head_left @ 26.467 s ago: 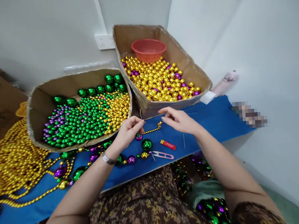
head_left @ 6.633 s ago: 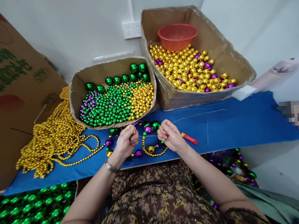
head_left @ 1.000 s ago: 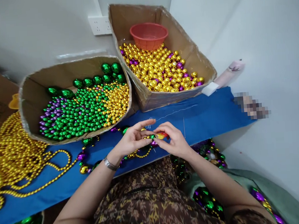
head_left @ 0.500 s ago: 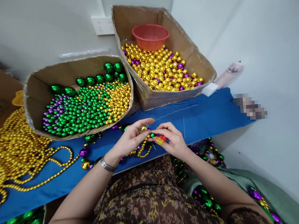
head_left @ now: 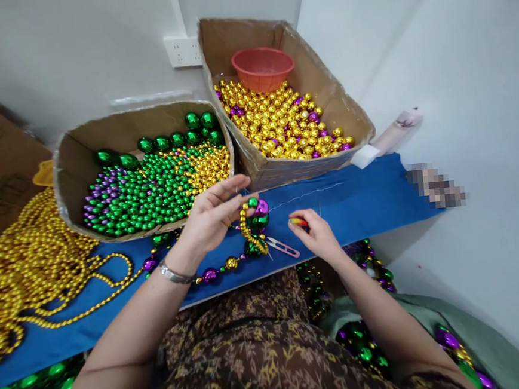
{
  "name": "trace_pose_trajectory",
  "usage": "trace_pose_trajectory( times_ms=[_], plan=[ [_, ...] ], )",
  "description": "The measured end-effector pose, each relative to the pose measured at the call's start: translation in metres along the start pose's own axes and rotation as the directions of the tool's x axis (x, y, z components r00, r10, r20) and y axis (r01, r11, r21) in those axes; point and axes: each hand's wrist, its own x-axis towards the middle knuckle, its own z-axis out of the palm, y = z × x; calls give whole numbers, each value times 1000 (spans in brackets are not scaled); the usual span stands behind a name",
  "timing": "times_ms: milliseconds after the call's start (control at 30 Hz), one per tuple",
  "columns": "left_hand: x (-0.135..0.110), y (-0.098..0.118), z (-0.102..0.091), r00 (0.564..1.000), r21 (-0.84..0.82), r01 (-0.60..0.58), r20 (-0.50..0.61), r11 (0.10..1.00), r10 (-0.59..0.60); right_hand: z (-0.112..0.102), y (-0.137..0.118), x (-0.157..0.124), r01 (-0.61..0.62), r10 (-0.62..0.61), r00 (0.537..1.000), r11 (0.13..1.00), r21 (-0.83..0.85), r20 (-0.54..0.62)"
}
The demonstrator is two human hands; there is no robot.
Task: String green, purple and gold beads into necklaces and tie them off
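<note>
My left hand (head_left: 211, 216), with a metal watch on its wrist, pinches the end of a bead garland (head_left: 261, 221) between thumb and fingers. Green, purple and small gold beads hang from that grip over the blue cloth (head_left: 354, 196). To its right, my right hand (head_left: 314, 232) is closed around a small red-and-yellow lighter (head_left: 298, 221), apart from the beads. Pink thread snips (head_left: 284, 247) lie on the cloth between the hands. More of the garland, with purple and gold beads, trails leftward under my left forearm.
Behind the hands stand a carton (head_left: 74, 212) of green, gold and purple beads and another carton (head_left: 315, 165) of gold beads holding a red basket (head_left: 263, 68). Gold bead strands (head_left: 18, 267) are heaped at left. A pink-white packet (head_left: 398, 129) lies at right.
My hands have separated: the left moved slightly up and left, lifting the garland end, and the right drew away to the right with the lighter. The snips have come into view.
</note>
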Motion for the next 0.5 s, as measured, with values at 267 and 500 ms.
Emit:
trace_pose_trajectory(
  times_ms=[267, 500],
  plan=[
    [19, 90, 22, 908, 125, -416, -5, 901, 420, 22, 13, -3, -13, 50, 991, 960, -280, 124],
    [28, 144, 49, 775, 279, -613, 34, 739, 631, 11, -99, 65, 321, -302, 947, 880, 350, -108]
  ],
)
